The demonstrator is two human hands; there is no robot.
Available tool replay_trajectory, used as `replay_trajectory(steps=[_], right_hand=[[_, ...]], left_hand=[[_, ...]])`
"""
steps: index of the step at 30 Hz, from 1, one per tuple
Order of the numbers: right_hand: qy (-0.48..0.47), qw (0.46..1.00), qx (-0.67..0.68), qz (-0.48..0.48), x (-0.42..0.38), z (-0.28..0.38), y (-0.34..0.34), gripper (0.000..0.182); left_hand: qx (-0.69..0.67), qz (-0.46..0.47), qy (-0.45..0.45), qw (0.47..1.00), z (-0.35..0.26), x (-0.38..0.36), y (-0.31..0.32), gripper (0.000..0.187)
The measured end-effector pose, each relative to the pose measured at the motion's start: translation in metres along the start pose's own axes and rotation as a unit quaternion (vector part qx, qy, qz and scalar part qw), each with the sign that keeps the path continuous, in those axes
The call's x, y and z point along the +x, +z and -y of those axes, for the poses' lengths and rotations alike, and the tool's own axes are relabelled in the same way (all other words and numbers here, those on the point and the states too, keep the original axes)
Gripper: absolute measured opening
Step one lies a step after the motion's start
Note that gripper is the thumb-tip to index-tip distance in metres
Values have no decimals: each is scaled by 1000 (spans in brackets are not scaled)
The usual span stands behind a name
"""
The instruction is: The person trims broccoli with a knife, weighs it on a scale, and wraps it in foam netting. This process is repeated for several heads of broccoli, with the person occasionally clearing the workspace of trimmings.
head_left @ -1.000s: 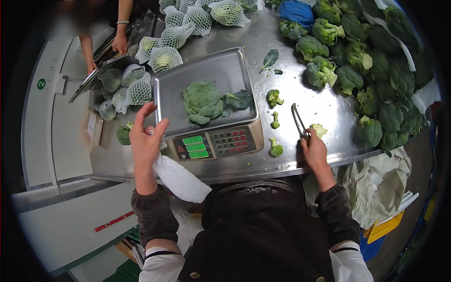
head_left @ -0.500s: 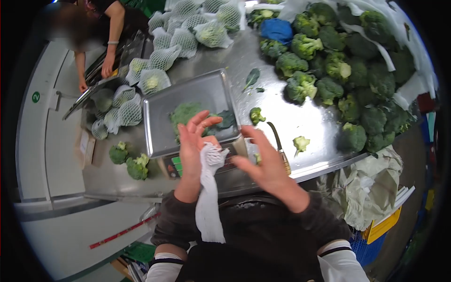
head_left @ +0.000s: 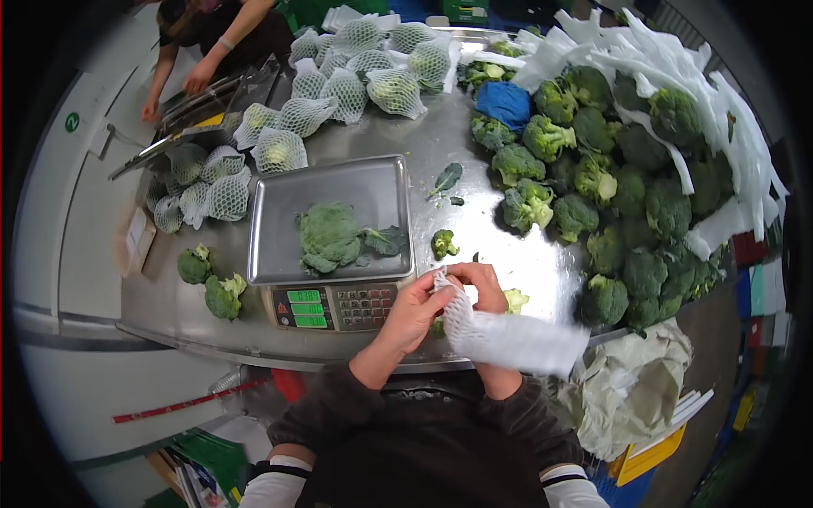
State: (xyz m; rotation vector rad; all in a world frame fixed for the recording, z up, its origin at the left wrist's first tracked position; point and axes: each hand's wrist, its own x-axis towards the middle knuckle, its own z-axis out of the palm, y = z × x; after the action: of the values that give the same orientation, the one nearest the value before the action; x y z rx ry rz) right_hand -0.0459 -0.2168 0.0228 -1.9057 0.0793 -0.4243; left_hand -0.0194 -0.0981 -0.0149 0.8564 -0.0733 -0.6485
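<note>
A white foam net sleeve [head_left: 500,337] is stretched between my two hands near the table's front edge. My left hand [head_left: 411,315] pinches its open end from the left. On the other side the fingers of my right hand [head_left: 481,286] are curled at the same end, partly behind the netting. The sleeve's loose end trails to the right and is blurred. Left of my hands, a broccoli head [head_left: 329,237] and a loose leaf [head_left: 385,240] lie on the steel pan of a weighing scale [head_left: 279,190] with lit green displays.
Bare broccoli [head_left: 605,195] is piled at the right, with white foam sleeves [head_left: 677,63] around it. Netted broccoli [head_left: 347,93] lies at the back left. Two broccoli heads [head_left: 224,296] sit left of the scale. Another person's hand [head_left: 201,76] works at the far left.
My right hand, open and apart before, has closed in on the sleeve's end beside my left hand. The sleeve, hanging down before, now stretches to the right. Both hands moved rightward off the scale.
</note>
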Motion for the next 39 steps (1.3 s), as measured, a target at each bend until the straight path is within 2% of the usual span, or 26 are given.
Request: replay_trajectory(steps=[3,5,7,9,11,12,15,16,17,18,19,20,21,23,24,26,27,28,31,32,33,34,35,37,38,39], right_hand=[[-8,1000,-8,-27,-1,-20,8,10],[95,954,279,-60,-2,-37,16,13],[241,873,423,-31,0,-29,20,18],[284,882,376,17,1,-16,26,19],[248,612,746,92,-13,-62,63,20],[314,715,610,139,-22,-39,62,27],[483,643,432,410,-21,24,52,31],[397,663,408,486,-26,12,53,31],[306,675,380,554,-30,-6,55,32],[345,656,413,529,-24,-16,56,33],[385,637,442,500,-17,-23,58,35],[328,656,518,440,-10,-29,61,37],[337,651,570,371,-2,-25,61,37],[421,644,549,327,13,-12,62,34],[419,646,547,329,19,-15,63,34],[315,842,234,369,32,-23,68,34],[219,919,194,265,37,-20,76,31],[152,955,151,204,42,-25,87,32],[54,993,68,85,69,-23,123,33],[30,999,29,31,74,-22,132,33],[30,999,29,29,75,-26,141,33],[80,993,21,83,75,-30,150,35],[127,982,13,136,76,-34,155,37],[59,991,-10,117,65,-5,140,37],[-8,992,40,119,58,19,127,35],[-71,986,88,121,47,39,114,34]], left_hand=[[73,-119,71,988,2,-4,6,22],[244,-129,198,941,6,-11,-2,15],[168,-147,178,958,0,-24,-2,13],[181,-167,129,961,-15,-38,-13,6],[10,-169,147,975,-36,-46,-36,6],[-49,-188,139,971,-54,-50,-38,10],[-170,-228,126,950,-80,-70,-71,19],[-240,-236,102,936,-83,-82,-80,23],[-146,-264,86,950,-69,-97,-76,27],[-2,-414,24,910,-68,-104,-41,29],[-130,-264,-116,949,-11,-132,-138,31],[-36,-236,-149,960,-51,-132,-57,32],[227,-70,-106,966,-15,-131,-99,32],[21,-99,-153,983,-14,-126,-127,32],[198,-141,-164,956,-38,-125,-157,27],[405,-312,-89,855,-103,-88,-122,12],[369,-325,2,871,-118,-80,-119,13],[441,-338,127,822,-113,-66,-138,20],[490,-387,200,755,-112,-35,-160,29],[490,-387,200,755,-114,-27,-169,29],[377,-384,127,833,-117,-20,-179,31],[255,-373,52,891,-118,-18,-184,33],[257,-371,53,891,-117,-21,-188,33],[136,-420,108,891,-112,-27,-192,31],[52,-301,230,924,-118,-34,-167,29],[43,-267,231,935,-112,-44,-181,33]])
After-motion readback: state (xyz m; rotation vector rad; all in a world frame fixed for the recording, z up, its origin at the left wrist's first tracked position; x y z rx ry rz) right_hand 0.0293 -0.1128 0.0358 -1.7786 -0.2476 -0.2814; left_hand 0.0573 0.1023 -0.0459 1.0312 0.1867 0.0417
